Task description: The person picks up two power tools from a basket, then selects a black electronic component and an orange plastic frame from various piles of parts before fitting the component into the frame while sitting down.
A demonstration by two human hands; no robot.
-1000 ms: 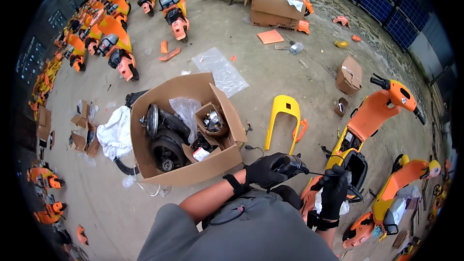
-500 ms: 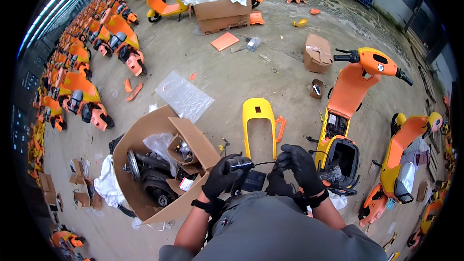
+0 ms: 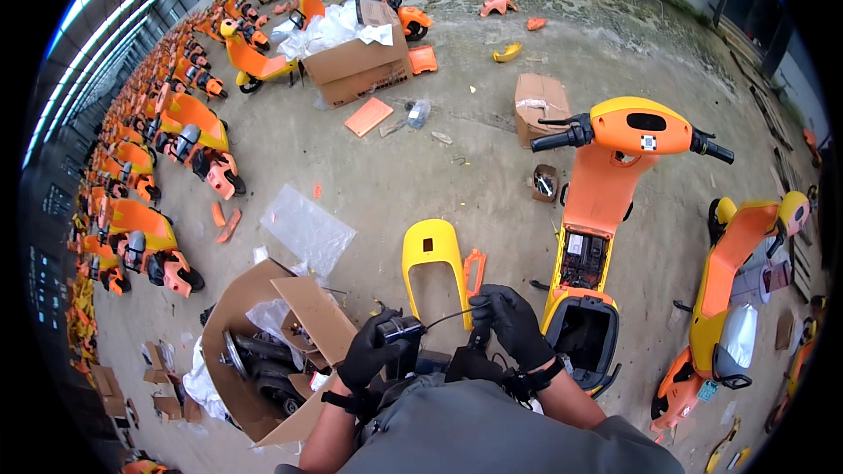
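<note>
In gloved fingers, my left hand is closed around a black boxy part with a shiny rounded top. A thin black cable runs from that part up to my right hand, which is closed in a pinch on it. Both hands are close to my body, in black gloves. Just beyond them lies a yellow U-shaped panel on the floor, with a small orange frame piece beside it. To the right stands an orange and yellow scooter, its middle compartment and rear bin uncovered.
An open carton of wheels and parts sits at left. Clear plastic sheeting lies beyond it. Further off are a closed carton, a small parts box and a large carton. Another scooter stands far right; rows of scooters line the left.
The view has shifted, so the floor objects sit further left and the near scooter looks larger. The cable now slopes up to my right hand. Both hands keep their hold.
</note>
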